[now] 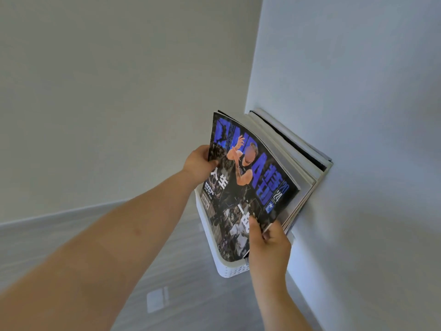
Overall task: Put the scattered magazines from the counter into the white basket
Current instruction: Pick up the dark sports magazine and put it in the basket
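Plain grey-white walls meet in a corner, grey wood-look floor (186, 297) below, no counter in view. The white basket (232, 268) sits on the floor at roughly 5 o'clock of frame centre, pushed against the right-hand wall (358, 91).

My left hand (199, 163) pinches the far edge of the blue-and-black basketball magazine (248, 187), thumb on the cover. My right hand (269, 237) grips its near edge at 5 o'clock of the cover, thumb on top, fingers underneath. Hands are well apart, both clamped on that one magazine. It's tilted, lower end already inside the basket rim, top end sticking up toward 12 o'clock and bowing slightly.

Behind it, toward 2 o'clock, a stack of other magazines (298, 158) stands in the basket and leans on the wall, tops well above the rim.

Step, as I read it: lowering this one in front of the stack. Can't tell if more magazines are left on the counter.

Risks:
- The cover is glossy and floppy. If I let go before the bottom edge seats, it could curl and slump forward over the rim at 7 o'clock.
- The basket looks shallow for this tall load. Everything leans one way, so a push at the front rim could tip or slide the basket.
- Bottom corner could catch on the perforated wall or on the edges of the stack and crease.
- Forcing it down could drag pages of the neighbouring magazine with it.
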{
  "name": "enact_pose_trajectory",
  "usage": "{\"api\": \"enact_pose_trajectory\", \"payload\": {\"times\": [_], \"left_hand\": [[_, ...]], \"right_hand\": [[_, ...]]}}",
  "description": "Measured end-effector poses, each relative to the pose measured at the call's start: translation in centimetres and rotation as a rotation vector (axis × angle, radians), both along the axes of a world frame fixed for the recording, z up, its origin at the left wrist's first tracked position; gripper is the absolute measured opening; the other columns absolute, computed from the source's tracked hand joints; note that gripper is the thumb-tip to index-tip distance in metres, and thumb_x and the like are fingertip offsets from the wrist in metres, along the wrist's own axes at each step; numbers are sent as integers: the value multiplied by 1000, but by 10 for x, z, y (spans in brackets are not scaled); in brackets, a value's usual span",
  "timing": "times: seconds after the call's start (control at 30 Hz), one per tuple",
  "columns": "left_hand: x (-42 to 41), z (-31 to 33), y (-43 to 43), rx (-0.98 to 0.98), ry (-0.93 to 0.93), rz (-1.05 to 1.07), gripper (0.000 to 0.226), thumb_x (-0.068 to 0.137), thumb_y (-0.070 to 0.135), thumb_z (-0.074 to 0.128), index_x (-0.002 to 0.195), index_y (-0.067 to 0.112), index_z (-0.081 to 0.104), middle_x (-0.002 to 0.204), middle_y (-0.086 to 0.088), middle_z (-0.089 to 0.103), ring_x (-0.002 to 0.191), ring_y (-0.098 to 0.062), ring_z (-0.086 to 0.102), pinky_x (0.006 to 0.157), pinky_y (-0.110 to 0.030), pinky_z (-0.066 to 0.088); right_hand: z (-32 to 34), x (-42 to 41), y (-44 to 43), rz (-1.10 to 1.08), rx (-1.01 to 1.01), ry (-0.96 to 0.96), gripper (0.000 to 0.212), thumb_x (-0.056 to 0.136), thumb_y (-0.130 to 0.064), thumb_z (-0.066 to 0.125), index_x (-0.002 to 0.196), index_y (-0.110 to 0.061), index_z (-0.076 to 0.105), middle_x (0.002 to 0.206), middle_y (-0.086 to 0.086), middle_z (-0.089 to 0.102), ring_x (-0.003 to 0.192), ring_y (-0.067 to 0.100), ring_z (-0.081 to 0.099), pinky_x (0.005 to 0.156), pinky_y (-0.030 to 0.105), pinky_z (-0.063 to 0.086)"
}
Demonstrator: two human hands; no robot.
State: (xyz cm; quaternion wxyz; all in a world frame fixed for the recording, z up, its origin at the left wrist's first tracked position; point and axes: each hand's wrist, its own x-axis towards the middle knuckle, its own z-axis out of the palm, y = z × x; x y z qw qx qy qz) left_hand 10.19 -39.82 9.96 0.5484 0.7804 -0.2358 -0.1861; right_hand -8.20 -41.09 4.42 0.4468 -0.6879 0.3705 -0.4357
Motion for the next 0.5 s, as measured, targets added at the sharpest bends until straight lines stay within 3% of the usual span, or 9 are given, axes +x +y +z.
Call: {"api": "enact_pose_trajectory", "payload": {"times": [0.1,0.17,0.23,0.3,0.37,0.5], "left_hand": [[-14,-14,-7,-9,110,18,52,89,12,51,137,12,31,140,-14,40,121,-33,48,99,-45,44],[-26,-28,-9,-7,215,0,54,90,17,49,139,16,26,139,-12,42,119,-32,50,99,-48,45],[-35,-37,-10,-18,285,-2,49,92,19,46,138,18,29,134,-13,49,115,-32,53,97,-48,47],[-38,-40,-12,-25,301,-2,45,93,21,42,136,20,30,132,-13,51,113,-30,54,97,-44,47],[-38,-39,-12,-23,316,-22,44,94,24,40,136,23,29,131,-12,50,108,-28,54,92,-39,47],[-40,-37,-5,-11,355,-78,41,93,26,42,133,21,32,129,-11,52,98,-24,55,82,-37,49]], "right_hand": [[-4,2,0,9,-45,54,11,79,-12,63,68,-11,60,43,-13,47,48,2,50,46,8,34],[-8,0,-4,-2,-59,68,4,80,-13,62,77,-12,62,54,-8,55,52,5,51,51,21,39],[-8,-4,-8,-33,-38,72,4,80,-14,63,84,-15,64,63,-6,59,60,9,56,56,25,42],[-8,-7,-11,-69,-50,99,2,78,-16,65,77,-14,64,62,-3,61,61,12,57,57,25,41],[-8,-9,-13,-122,-44,145,16,75,-22,67,63,-16,59,59,-1,62,61,18,57,56,26,37],[-5,-13,-12,-154,-9,222,31,73,-31,69,51,-24,48,50,-13,52,64,27,56,59,29,35]]}}
